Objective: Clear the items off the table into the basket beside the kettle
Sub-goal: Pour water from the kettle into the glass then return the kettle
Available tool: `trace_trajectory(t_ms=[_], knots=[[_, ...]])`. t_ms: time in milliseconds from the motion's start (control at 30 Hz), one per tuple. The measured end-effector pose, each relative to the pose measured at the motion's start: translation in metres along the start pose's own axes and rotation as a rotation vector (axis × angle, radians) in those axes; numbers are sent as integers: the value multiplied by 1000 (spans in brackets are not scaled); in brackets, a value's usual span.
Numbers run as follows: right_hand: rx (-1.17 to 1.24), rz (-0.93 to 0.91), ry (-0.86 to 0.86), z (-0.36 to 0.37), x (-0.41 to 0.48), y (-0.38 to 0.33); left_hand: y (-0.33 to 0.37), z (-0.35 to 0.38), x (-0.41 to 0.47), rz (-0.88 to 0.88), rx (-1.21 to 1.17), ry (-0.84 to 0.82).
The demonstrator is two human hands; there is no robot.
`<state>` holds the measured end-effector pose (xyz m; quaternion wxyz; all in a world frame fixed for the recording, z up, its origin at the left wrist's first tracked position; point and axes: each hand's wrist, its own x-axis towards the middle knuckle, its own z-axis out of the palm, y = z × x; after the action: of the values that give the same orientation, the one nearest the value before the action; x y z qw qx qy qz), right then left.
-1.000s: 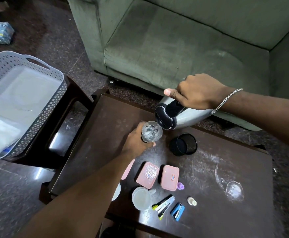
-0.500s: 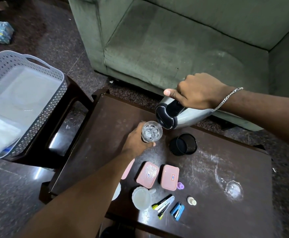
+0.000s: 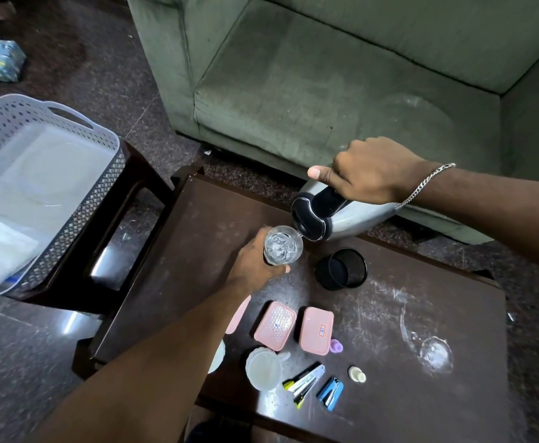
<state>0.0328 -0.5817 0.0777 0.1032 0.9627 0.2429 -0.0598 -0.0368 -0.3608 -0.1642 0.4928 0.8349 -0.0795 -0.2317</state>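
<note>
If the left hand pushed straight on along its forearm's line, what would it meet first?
Likely the kettle: its black top sits just beyond the glass the left hand holds, though height is unclear.

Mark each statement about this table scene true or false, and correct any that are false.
1. The right hand grips the kettle, which is tilted with its spout at the rim of the glass. True.
2. The left hand lies flat and empty on the table. False: its fingers are curled round the glass.
3. The black mesh cup sits inside the basket. False: it stands on the table, near the kettle; the basket is off to the left on a separate stand.
4. Two pink boxes lie side by side on the table. True.
</note>
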Motion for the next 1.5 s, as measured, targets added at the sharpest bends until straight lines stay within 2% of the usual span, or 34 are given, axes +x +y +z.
trace_trajectory(t_ms=[300,567,767,900,1033,1133,1333,1500], knots=[[9,50,-49,5,-2,5,-4,0,3,17,8,-13],[161,141,-137,2,-7,39,-4,-5,4,21,-54,-92],[330,188,-120,-20,-7,56,0,-37,-2,27,-76,-127],[433,219,-82,-42,-1,59,15,-83,-10,55,-116,-81],[711,348,-68,-67,11,52,31,-145,-23,88,-150,-12],[844,353,-24,-87,34,39,38,-201,-35,118,-174,41],[1069,310,118,-129,113,-22,34,-326,-73,113,-51,232],[1310,314,240,-150,191,-93,16,-405,-102,16,0,339]])
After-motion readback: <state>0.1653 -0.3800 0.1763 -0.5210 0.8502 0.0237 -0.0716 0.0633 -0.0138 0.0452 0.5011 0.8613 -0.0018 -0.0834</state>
